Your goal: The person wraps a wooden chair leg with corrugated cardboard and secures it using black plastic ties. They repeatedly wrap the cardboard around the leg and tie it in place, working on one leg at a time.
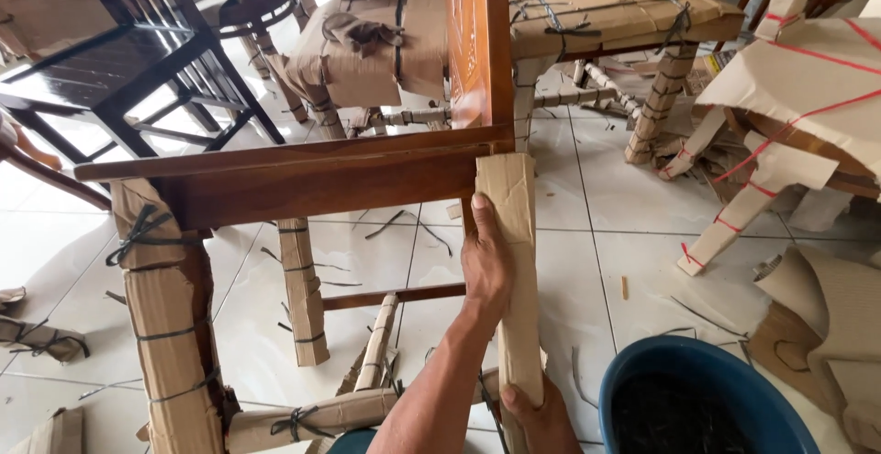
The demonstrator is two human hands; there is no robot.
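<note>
The left hand (486,266) lies flat along a strip of brown cardboard (514,270), thumb up near the top and fingers curled round behind, pressing the strip against the front leg of a dark wooden chair (321,179). The right hand (541,417), low at the frame's bottom edge, closes round the foot of the same strip and pins it to the leg; only part of that hand shows. The strip stands upright, its top edge just under the corner of the seat rail, and it hides the leg wholly.

To wrap well here, the person would likely do best to keep the cardboard snug and square to the leg, both grips firm, so no wood peeps out at the corner before a tie goes on.

The chair's other front leg (170,325) is already sheathed in cardboard and bound with dark bands. A blue tub (697,362) sits just right of the hands. Further wrapped chairs (606,4) stand behind on the white tiled floor (606,234), amid offcuts.
</note>
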